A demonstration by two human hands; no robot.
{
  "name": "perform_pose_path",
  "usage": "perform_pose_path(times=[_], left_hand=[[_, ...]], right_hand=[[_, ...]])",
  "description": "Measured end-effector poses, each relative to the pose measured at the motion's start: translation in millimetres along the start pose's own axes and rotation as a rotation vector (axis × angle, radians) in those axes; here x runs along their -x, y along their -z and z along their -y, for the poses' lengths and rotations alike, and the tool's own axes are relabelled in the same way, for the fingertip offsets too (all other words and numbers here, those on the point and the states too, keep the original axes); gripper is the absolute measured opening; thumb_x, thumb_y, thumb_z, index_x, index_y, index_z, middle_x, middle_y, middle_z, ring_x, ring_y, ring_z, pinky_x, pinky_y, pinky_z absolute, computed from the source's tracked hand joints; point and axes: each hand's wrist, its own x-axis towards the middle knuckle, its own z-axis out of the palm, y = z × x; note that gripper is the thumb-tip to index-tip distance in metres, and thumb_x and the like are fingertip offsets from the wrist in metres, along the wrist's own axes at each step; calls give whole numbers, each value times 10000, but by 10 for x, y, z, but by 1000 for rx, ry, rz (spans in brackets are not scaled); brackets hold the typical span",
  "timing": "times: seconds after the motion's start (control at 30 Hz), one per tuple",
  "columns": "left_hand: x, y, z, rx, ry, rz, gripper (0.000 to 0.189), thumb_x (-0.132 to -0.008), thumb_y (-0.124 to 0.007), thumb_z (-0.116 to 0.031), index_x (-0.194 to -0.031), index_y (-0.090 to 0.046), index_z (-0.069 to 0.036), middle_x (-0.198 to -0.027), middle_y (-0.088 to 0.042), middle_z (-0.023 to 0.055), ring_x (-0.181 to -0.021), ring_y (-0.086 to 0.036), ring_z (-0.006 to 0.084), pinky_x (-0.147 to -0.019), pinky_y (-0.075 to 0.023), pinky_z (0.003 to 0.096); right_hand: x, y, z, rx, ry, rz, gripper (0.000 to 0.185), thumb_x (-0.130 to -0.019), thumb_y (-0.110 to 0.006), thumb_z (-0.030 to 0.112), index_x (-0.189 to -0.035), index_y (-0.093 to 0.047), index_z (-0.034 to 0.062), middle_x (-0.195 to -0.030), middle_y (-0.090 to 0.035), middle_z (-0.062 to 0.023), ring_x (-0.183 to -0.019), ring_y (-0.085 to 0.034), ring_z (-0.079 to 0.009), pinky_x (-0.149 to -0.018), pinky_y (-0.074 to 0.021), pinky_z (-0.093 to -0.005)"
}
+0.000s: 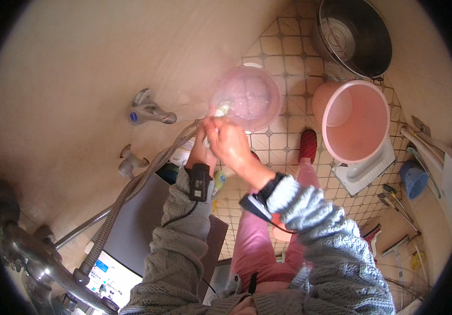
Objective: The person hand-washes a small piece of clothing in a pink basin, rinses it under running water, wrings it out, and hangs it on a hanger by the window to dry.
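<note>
My left hand [201,149] and my right hand [230,138] are pressed together over the near left edge of a pink plastic basin [275,100]. Both are closed around a wet, whitish cloth-like piece [223,109], mostly hidden by the fingers. One end of it sticks out beyond my knuckles, over the basin. Bubbly liquid [249,94] lies in the basin, and haze blurs the area above it. Behind my left hand passes a flexible metal shower hose [147,177].
Left, a wall tap [153,112] juts out above an angle valve [131,162]. A pink bucket [356,122] stands right, by a squat toilet [368,169] and a large dark metal tub [372,39]. A washing machine [139,220] is at lower left. Brushes [397,202] lean right.
</note>
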Motion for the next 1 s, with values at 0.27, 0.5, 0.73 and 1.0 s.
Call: perform_pose_path(times=[0.27,0.5,0.73,1.0], left_hand=[[-226,117,195,220,69,-219,278,-902,-422,-340,-913,-526,-83,-837,-536,18,-765,-532,136,-692,-447,299],[-377,33,-111,427,179,-365,316,-895,-321,-176,-1077,-480,27,-1092,-547,140,-1020,-514,259,-926,-384,373],[-345,-40,130,405,97,-247,250,-872,-434,-144,-1068,-490,0,-1043,-556,135,-965,-537,236,-873,-422,343],[-248,48,-115,297,115,-459,232,-844,-424,-95,-1047,-461,8,-968,-523,94,-848,-515,182,-744,-439,293]], right_hand=[[-133,-184,-351,188,335,14,255,-861,-429,219,-760,-553,21,-760,-586,-223,-739,-566,-383,-651,-458,-455],[-377,324,-860,236,42,-280,204,-786,-549,113,-971,-489,52,-1015,-468,-197,-873,-521,-375,-740,-440,-432],[-255,-76,-637,-272,-251,-123,302,-745,-590,89,-1020,-495,8,-961,-506,-228,-908,-515,-382,-829,-415,-395],[-213,-202,-456,-95,37,-196,218,-763,-563,56,-960,-504,-17,-896,-523,-223,-809,-536,-364,-732,-436,-388]])
